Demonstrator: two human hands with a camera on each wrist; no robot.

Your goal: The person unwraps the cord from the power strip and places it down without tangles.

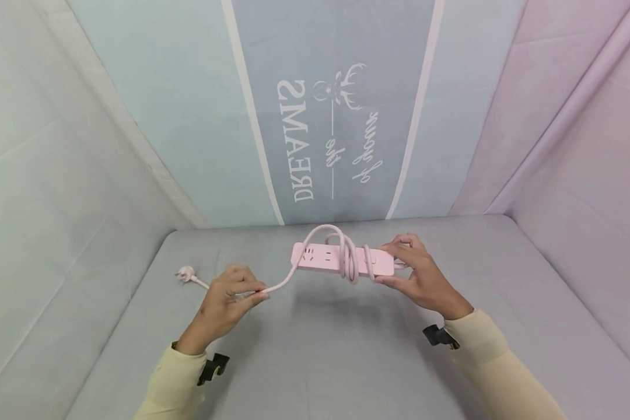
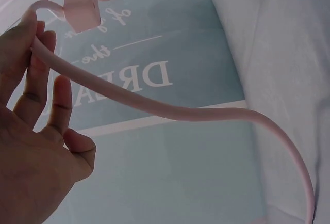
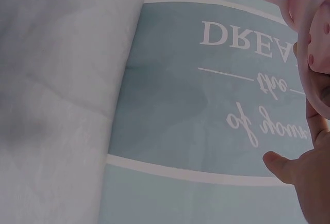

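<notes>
Power strip: a pink power strip (image 1: pixel 341 260) is held above the grey counter (image 1: pixel 315 350), just below the middle of the head view, lying roughly level with its sockets facing up.
Cord: a pink cord (image 1: pixel 349 256) is looped several times around the strip's middle; one length arcs over the strip's top and runs down to the lower left.
Right hand: the right hand (image 1: pixel 417 274) grips the right end of the strip, thumb below and fingers curled over the upper edge.
Left hand: the left hand (image 1: pixel 231 297) pinches the loose length of cord between thumb and fingertips, left of the strip and lower in the frame; in the left wrist view the cord (image 2: pixel 154 105) crosses the fingers (image 2: pixel 36 74).
Plug: a white plug (image 1: pixel 185 274) lies on the counter at middle left, just beyond the left hand, at the cord's end.
Backdrop: a blue cloth (image 1: pixel 336 116) printed with a deer head and "DREAMS" upside down fills the top centre.
</notes>
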